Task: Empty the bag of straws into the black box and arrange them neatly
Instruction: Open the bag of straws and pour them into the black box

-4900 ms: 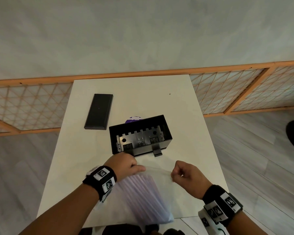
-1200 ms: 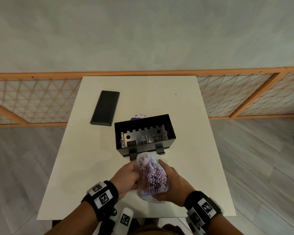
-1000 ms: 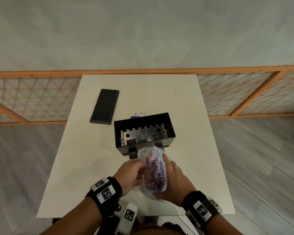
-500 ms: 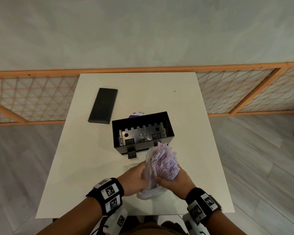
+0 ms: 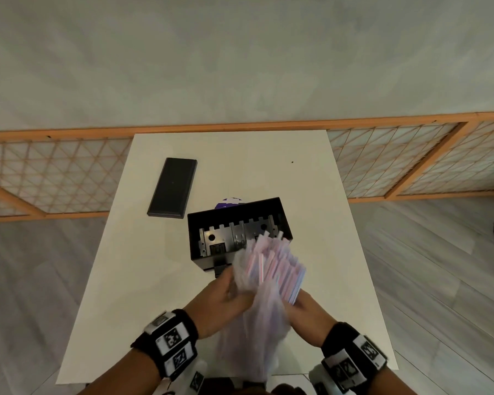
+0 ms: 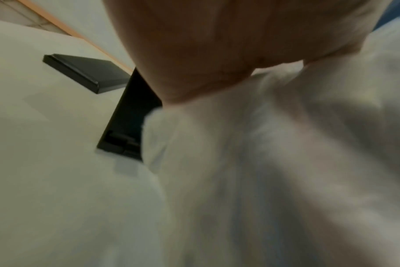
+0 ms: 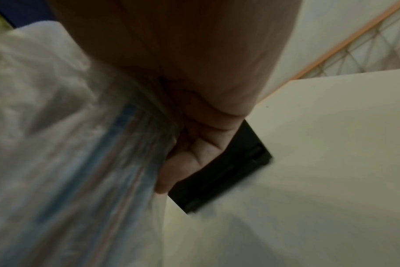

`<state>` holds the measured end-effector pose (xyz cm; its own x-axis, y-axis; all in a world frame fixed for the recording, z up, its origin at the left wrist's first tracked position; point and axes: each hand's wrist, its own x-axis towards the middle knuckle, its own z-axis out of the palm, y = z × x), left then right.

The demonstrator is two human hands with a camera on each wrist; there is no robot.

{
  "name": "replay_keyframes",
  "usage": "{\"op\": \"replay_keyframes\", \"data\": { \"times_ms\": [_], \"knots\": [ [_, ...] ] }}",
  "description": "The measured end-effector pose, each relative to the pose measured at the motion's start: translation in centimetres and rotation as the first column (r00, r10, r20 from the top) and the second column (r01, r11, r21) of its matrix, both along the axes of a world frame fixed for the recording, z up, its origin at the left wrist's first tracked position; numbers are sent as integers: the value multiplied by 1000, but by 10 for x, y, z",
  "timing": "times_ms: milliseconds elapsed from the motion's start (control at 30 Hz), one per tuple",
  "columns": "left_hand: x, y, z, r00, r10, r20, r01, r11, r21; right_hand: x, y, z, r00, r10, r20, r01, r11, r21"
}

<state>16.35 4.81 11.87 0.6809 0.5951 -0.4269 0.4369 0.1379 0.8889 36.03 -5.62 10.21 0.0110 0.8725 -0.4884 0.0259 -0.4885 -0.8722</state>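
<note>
Straws [image 5: 271, 265] fan out of the clear bag [image 5: 254, 332], their tips over the black box [image 5: 200, 238] on the counter [image 5: 143, 280]; I see my left hand [image 5: 220, 300] gripping the bag's side; my right hand [image 5: 305, 312] clasps it from the other side; a black lid [image 5: 172, 188] lies apart.

It looks like a room in a home: a small white table [image 5: 160, 280] stands against a plain pale wall [image 5: 240, 58], with a wooden lattice screen [image 5: 54, 172] and grey plank floor [image 5: 439, 266].
</note>
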Motion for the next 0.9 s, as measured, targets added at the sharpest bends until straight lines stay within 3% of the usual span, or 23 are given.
{"op": "replay_keyframes", "data": {
  "times_ms": [100, 200, 433, 667, 900],
  "knots": [
    [-5, 3, 25, 979, 140, 147, -133, 989, -60, -2, 15, 35, 995, -12, -103, 21, 996, 82],
    [-3, 15, 44, 946, 272, 178, -267, 962, -54, -4, 37, 59, 988, -8, -157, 15, 999, 45],
    [-2, 27, 63, 936, 302, 182, -312, 949, 30, -5, 59, 79, 979, 101, -178, -83, 991, 102],
    [-3, 24, 72, 962, 178, 209, -234, 929, 288, -17, 64, 77, 966, 99, -238, -53, 979, 195],
    [0, 33, 67, 924, 345, 165, -378, 762, 525, -23, 61, 67, 957, 70, -280, -8, 976, 215]
  ]
}}
